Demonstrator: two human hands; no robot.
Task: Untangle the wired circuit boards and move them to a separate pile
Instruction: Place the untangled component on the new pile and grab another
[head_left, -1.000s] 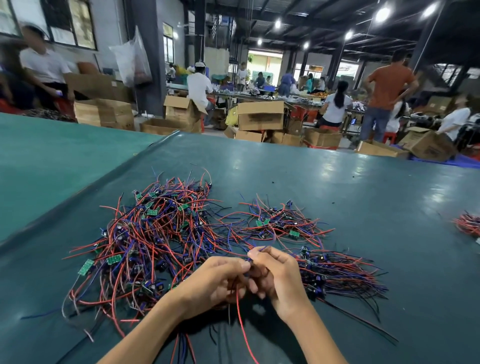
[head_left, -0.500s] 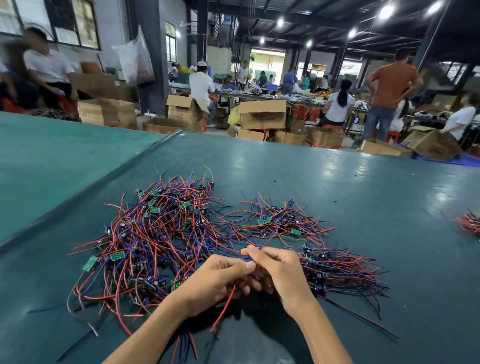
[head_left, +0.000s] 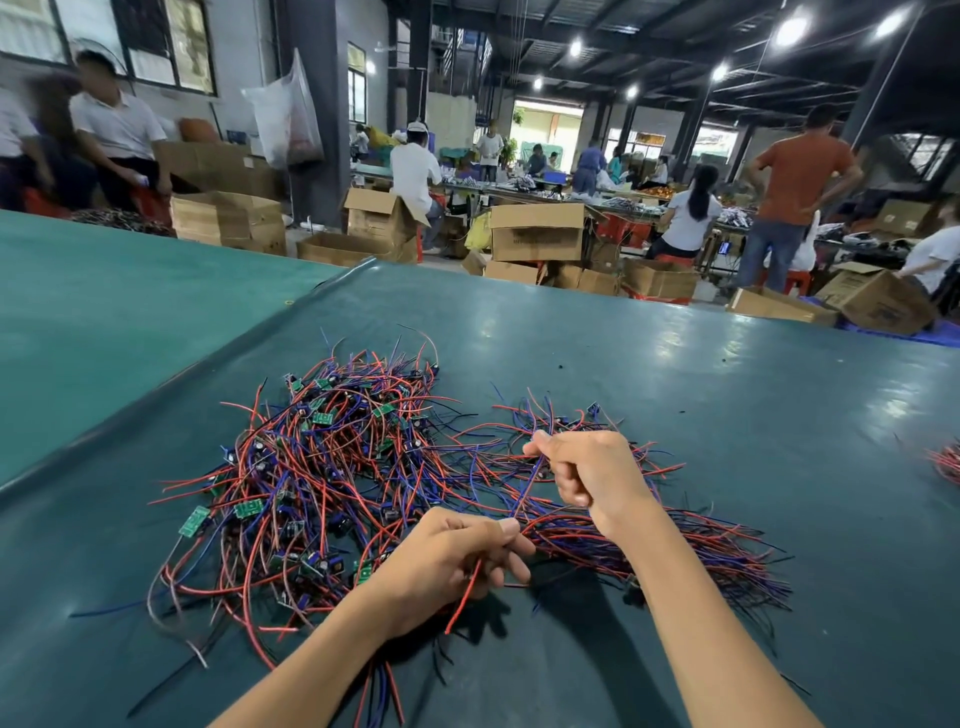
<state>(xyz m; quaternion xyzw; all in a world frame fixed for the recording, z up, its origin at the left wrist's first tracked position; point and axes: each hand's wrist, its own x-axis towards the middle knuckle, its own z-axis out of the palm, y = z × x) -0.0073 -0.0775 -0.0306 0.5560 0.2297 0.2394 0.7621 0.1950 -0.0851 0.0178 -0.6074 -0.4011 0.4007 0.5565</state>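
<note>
**Trainee:** What is in your hands at this step?

**Operator:** My left hand has its fingers curled round a few red and blue insulated leads, pinched under the thumb. One red end hangs below it. My right hand pinches the same leads between thumb and forefinger, farther out over the dark green table mat. The leads run nearly straight between the two grips. I cannot see the board they belong to.

**Trainee:** How is the pull done well?

**Operator:** My judgement, in order:
1. Hold the near grip fixed.
2. Draw the far grip away along the line of the leads, not sideways.
3. If a loop snags, ease off and lift it clear. A jerk could strain the solder joints.
4. Lay the freed unit on the sorted pile.

**Trainee:** Where are the parts, and how many?

**Operator:** Two hands, both occupied. There are four groups of wire:
- One large tangled heap of red, blue and black wires with small green circuit boards, left of my hands.
- One flat bundle of roughly parallel wires, right of my right forearm.
- One smaller loose cluster, just beyond my right hand.
- One clump at the right edge, cut off by the frame.

At least half a dozen green boards show in the heap. The rest are buried, so no full count is possible.
</note>
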